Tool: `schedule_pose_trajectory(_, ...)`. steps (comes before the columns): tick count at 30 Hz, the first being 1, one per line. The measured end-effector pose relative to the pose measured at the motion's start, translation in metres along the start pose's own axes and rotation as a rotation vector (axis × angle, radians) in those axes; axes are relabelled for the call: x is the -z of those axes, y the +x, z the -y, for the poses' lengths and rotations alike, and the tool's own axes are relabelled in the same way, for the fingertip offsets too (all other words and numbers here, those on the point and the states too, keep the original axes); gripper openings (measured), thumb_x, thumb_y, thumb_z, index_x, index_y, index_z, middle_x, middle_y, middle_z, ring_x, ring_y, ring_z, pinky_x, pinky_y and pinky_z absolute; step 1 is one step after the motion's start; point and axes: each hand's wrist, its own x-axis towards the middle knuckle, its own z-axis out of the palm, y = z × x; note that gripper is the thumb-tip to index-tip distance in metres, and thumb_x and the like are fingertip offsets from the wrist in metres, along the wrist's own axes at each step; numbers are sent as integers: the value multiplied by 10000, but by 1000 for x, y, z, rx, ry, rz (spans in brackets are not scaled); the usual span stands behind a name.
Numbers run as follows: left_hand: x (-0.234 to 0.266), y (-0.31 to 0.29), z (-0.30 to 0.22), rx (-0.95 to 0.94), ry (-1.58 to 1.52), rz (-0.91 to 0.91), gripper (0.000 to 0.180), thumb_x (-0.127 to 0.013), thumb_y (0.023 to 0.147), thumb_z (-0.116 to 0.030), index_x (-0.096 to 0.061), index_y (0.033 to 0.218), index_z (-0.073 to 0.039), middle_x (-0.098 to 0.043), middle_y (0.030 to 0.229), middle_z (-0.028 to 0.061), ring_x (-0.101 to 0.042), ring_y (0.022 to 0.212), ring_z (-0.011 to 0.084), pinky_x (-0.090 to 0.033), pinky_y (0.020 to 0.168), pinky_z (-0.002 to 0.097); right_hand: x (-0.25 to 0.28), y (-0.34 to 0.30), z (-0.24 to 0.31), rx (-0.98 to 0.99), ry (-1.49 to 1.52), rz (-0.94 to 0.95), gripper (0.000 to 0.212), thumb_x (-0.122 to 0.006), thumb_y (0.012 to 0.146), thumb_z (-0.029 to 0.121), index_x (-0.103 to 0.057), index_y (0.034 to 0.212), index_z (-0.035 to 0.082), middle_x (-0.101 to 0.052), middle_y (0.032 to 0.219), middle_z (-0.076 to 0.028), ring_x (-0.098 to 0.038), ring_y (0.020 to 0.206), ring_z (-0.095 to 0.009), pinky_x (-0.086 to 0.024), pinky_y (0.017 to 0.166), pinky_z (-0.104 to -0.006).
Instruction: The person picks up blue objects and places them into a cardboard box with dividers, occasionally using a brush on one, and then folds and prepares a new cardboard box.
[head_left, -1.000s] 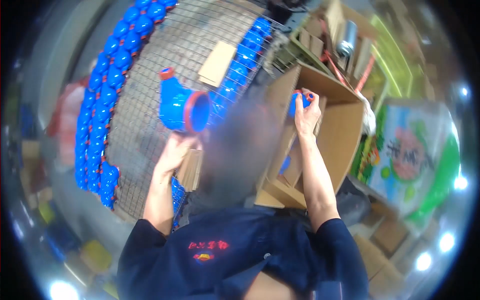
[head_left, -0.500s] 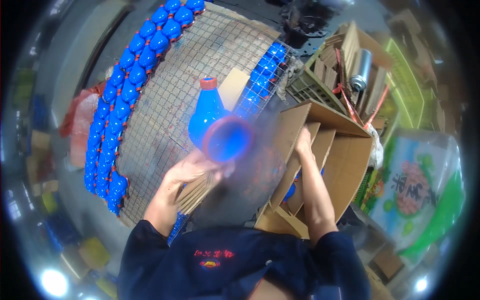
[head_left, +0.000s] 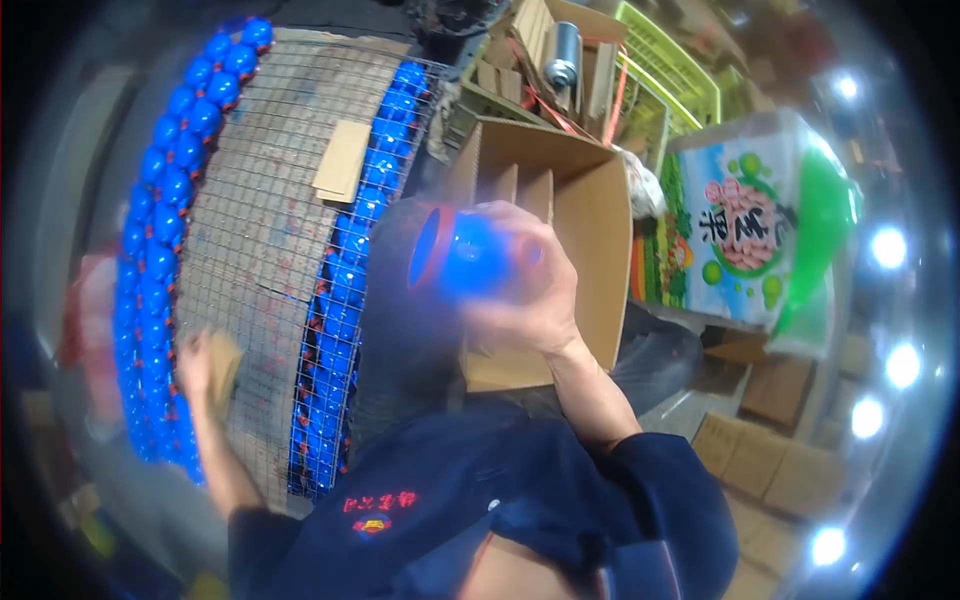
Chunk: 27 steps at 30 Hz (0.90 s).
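Note:
My right hand [head_left: 550, 290] is closed round a glossy blue bulb-shaped vessel [head_left: 468, 255], tipped on its side. Its wide red-rimmed mouth points left; motion smears the vessel. Behind that hand stands an open cardboard box [head_left: 592, 190] with upright cardboard dividers [head_left: 538, 192]. Off to the left, my left hand [head_left: 193, 368] is over the wire mesh rack [head_left: 265, 200], with its fingers closed on tan cardboard pieces [head_left: 225, 366]. Just beside it run rows of blue bulb-shaped vessels [head_left: 160, 262] with red necks.
More blue vessels [head_left: 350, 245] lie along the rack's right side, under the mesh. A loose cardboard piece [head_left: 343, 160] rests on the rack. Beyond the box are a crate of cardboard with a silver can [head_left: 563, 55] and a yellow-green crate [head_left: 675, 60]. A printed plastic sack [head_left: 745, 225] stands at right.
My right hand has come out of the box and now grips a blue vessel. My left hand has moved left across the rack, with cardboard but no vessel. The whole view has shifted.

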Motion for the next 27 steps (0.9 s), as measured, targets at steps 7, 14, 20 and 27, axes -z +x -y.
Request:
schedule_pose_trajectory(7,67,6,310,210,641,-216,1037,-675,724,-698,-416,1421,25,-474,1386,326,-471,1270,477,-399,1059,495,0,-30,18,293,-653,-119,697,-872,512,-22,-618,1148,107,-551,1264,-172,-562,1192,-396,-474,1002,-481)
schedule_pose_trajectory(14,46,-2,295,257,569,-30,958,-682,779,-582,-328,1500,-60,-476,1391,281,-480,1261,423,-401,1051,489,-5,-36,22,242,-719,-116,659,-864,550,2,-589,1144,75,-538,1252,-159,-561,1174,-338,-461,1010,-450)
schedule_pose_trajectory(20,0,-46,156,327,-670,117,683,-619,946,-380,-325,1493,-97,-573,1226,119,-564,1047,255,-486,852,370,75,-41,-2,-437,293,-907,432,-647,849,283,-524,1197,57,-596,1127,-103,-605,1024,-220,-516,913,-391)
schedule_pose_trajectory(27,-46,-59,-23,430,-1506,794,551,-422,948,-599,-490,1040,-60,-520,774,95,-517,575,264,-423,494,370,146,-1,-150,-397,-908,-644,417,-731,796,244,-563,1106,23,-689,964,-184,-683,861,-326,-519,808,-397)
